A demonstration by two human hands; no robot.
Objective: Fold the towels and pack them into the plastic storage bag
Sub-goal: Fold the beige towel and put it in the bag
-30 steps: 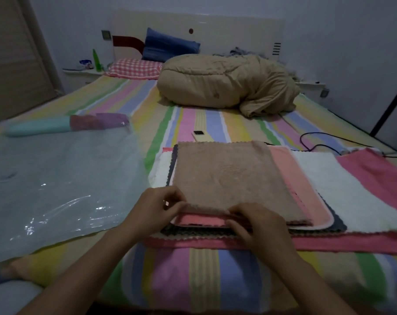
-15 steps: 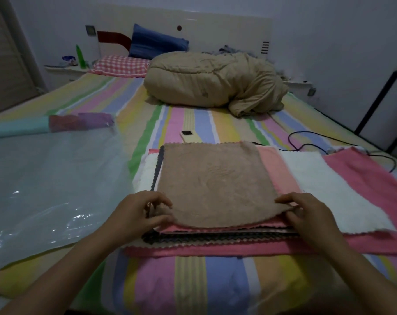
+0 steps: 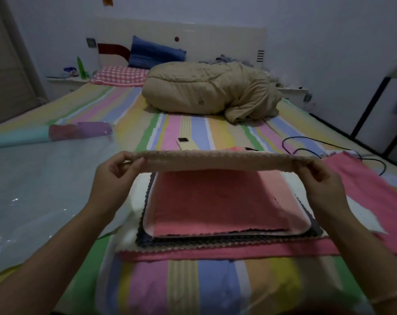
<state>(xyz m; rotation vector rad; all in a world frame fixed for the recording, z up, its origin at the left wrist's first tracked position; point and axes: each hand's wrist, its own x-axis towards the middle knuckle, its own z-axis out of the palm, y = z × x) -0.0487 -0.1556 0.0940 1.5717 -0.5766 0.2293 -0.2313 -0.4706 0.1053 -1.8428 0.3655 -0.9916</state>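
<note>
Beige towel [image 3: 215, 161], pinched at 2 corners by the left hand [image 3: 112, 178] and right hand [image 3: 322, 180], hangs over the stack [image 3: 215, 201], bag [image 3: 45, 178] at left: its fold is likely starting, next bringing the held edge to the far edge.

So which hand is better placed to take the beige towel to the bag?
Probably the left hand: it pinches the beige towel on the side nearest the plastic storage bag; the right hand is farther off.
</note>
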